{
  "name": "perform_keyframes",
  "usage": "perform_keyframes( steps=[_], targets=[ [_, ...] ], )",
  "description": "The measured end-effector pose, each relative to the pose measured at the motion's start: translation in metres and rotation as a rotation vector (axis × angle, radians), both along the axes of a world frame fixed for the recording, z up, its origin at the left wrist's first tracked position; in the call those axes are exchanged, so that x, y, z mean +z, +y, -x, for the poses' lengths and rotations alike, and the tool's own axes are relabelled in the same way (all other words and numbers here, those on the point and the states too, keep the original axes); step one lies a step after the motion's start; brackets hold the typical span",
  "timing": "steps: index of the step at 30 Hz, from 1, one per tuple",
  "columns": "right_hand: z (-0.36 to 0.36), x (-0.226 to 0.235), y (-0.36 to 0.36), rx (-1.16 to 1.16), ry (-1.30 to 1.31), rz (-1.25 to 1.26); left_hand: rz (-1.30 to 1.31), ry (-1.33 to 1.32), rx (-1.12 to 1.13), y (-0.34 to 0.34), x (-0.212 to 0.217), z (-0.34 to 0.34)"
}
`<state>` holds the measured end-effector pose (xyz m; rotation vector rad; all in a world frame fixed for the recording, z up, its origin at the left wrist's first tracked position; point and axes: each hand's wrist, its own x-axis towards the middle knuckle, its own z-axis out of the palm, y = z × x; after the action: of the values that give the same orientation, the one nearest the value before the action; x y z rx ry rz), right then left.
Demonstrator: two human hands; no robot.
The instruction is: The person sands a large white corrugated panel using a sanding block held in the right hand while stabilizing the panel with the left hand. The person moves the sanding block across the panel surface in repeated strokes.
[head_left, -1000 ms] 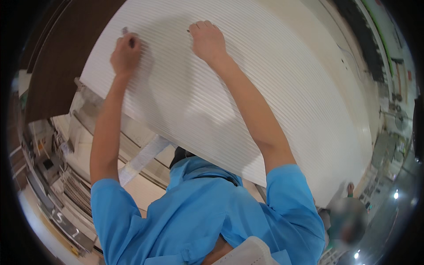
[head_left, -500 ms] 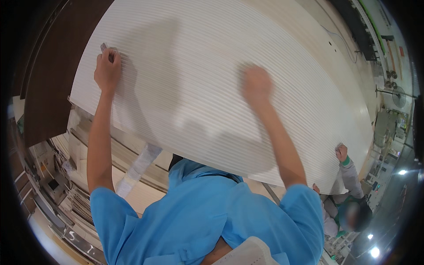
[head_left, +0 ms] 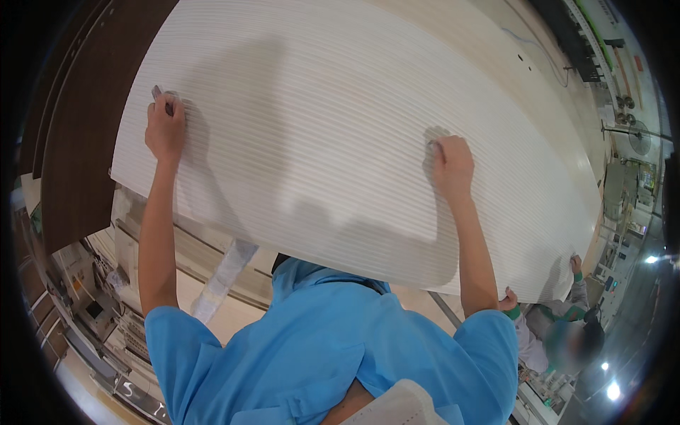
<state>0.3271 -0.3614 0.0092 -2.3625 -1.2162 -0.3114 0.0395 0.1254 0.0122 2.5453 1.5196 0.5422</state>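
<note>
2 hands pressed on a big ribbed white panel

The left hand (head_left: 165,129) pinches a small grey object (head_left: 157,93), too small to tell what, against the white ribbed panel (head_left: 340,113) near its left edge. The right hand (head_left: 451,161) rests curled on the panel's middle, its grip unclear. A co-worker's hand (head_left: 575,265) holds the panel's far right corner, dark board (head_left: 85,127) beside.
</note>
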Motion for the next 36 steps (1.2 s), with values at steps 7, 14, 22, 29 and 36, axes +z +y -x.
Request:
perform_keyframes(
  steps=[7, 14, 22, 29, 36],
  targets=[
    [0.000, 0.007, 0.044, 0.039, 0.028, 0.071, -0.083, -0.115, -0.038, 0.000, -0.006, -0.003],
    [0.042, -0.024, 0.260, 0.171, -0.024, 0.060, 0.033, -0.063, 0.031, 0.001, -0.012, -0.008],
    [0.061, -0.028, 0.384, 0.407, 0.124, -0.106, -0.028, -0.063, -0.016, 0.000, -0.004, -0.006],
    [-0.021, -0.009, 0.007, 0.123, -0.245, 0.197, 0.000, -0.109, -0.018, -0.004, -0.006, -0.007],
    [-0.004, -0.033, 0.090, 0.128, -0.118, 0.145, -0.009, -0.081, 0.017, -0.003, -0.006, -0.006]
  ],
)
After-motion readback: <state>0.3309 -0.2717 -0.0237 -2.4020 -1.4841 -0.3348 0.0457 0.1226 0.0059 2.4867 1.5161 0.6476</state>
